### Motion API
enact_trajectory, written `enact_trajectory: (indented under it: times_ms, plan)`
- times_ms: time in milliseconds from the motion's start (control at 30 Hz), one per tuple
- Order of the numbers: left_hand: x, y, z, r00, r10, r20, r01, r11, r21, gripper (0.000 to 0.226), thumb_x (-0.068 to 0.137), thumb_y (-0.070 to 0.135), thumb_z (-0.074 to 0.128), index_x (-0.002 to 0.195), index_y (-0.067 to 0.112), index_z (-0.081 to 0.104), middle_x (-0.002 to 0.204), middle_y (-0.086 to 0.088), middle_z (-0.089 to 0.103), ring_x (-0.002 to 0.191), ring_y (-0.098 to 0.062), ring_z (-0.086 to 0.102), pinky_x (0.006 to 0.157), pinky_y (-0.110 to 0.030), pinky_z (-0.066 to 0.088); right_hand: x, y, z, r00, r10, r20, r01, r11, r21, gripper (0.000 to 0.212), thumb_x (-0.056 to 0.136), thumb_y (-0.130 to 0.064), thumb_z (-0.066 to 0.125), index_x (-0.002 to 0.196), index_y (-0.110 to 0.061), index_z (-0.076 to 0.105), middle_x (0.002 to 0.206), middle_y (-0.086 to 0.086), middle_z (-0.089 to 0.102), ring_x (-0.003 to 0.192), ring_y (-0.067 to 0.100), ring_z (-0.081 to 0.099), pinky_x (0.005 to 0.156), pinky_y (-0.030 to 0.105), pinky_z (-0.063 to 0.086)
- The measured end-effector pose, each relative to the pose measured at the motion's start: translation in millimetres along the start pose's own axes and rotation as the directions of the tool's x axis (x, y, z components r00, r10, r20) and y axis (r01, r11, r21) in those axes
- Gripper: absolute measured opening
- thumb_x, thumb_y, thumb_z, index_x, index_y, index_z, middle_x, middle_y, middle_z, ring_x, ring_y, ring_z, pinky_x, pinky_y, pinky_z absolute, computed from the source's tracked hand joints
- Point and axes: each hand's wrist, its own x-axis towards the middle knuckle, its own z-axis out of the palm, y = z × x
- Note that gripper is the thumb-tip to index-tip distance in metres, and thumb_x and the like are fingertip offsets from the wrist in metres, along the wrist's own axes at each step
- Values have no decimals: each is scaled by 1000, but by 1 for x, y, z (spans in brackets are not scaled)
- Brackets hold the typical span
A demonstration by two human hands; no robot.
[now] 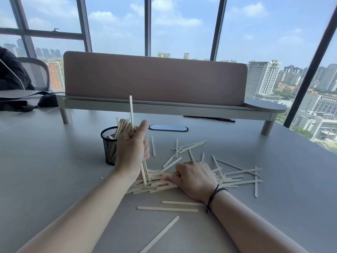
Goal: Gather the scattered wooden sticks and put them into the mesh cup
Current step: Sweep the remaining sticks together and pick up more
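Windows [182, 24]: tall glass panes in dark frames, showing blue sky, clouds and city high-rises.
Light: bright daylight.
Tabletop [45, 161]: grey and matte, with an oval cable port [168, 128] set in it.
Divider [155, 77]: a muted pink panel on a grey raised shelf [264, 106] with round legs.
Chair [36, 72]: grey mesh back, far left.
Bag [47, 100]: black, with straps, at left.

Bare forearms, black cord bracelet [215, 195] on right wrist
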Motion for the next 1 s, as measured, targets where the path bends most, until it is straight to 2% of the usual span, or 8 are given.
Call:
enact_trajectory:
  times_ms: [167,400,533,667,733,800,900,1000]
  plan:
    - [4,16,-4,996,-13,-86,7,997,-77,59,101,29,56,52,25,24,42,7,20,35,-12,14,43,-19,12,-2,2,0,994,4,-112,0,999,36,76,78,-88,26,59,-14,35,61,9,64,62,40,57,51,34,29]
    - [-10,23,-6,998,55,-9,-55,997,-47,58,102,30,53,53,23,23,44,5,19,38,-11,14,45,-21,11,-1,4,5,964,-20,-265,37,997,60,77,81,-87,26,57,-15,35,44,6,53,45,41,52,40,29,29]
    - [-14,29,-4,991,127,-30,-127,992,-6,59,102,31,54,52,22,24,44,4,21,40,-12,15,44,-20,15,-3,4,3,968,-38,-250,45,999,20,76,77,-89,32,59,-16,35,45,3,54,44,35,54,41,27,26]
    - [-14,29,-4,984,165,-71,-164,986,11,61,95,44,59,59,15,19,48,-2,19,41,-14,17,45,-25,15,-4,3,-1,990,-38,-139,37,999,-9,75,69,-92,41,65,-17,39,57,2,61,55,31,59,47,31,30]
    - [-14,29,-4,983,156,-99,-155,988,15,62,92,47,60,60,12,19,49,-3,20,39,-14,19,43,-22,18,-3,3,-1,989,-45,-144,37,998,-52,66,69,-84,53,68,-20,40,60,0,63,56,29,59,48,30,28]
    - [-13,30,-5,985,126,-121,-127,992,-3,62,96,45,60,60,14,19,50,-3,20,38,-14,19,42,-19,17,-3,3,-1,989,-49,-137,39,996,-77,48,68,-60,67,66,-21,40,58,0,62,53,31,60,45,28,27]
    - [-11,36,-9,986,99,-134,-104,994,-35,59,100,39,57,61,17,19,51,-4,19,38,-13,17,42,-20,13,-3,4,-3,994,-53,-94,45,995,-85,29,57,-34,64,61,-20,39,54,-1,57,47,31,56,42,25,23]
    - [-7,41,-15,987,75,-140,-86,993,-75,56,101,38,56,59,20,24,47,0,21,36,-13,16,42,-21,11,-3,10,-2,991,-67,-119,63,997,-39,28,62,-33,61,62,-21,36,57,0,56,51,31,56,43,26,24]
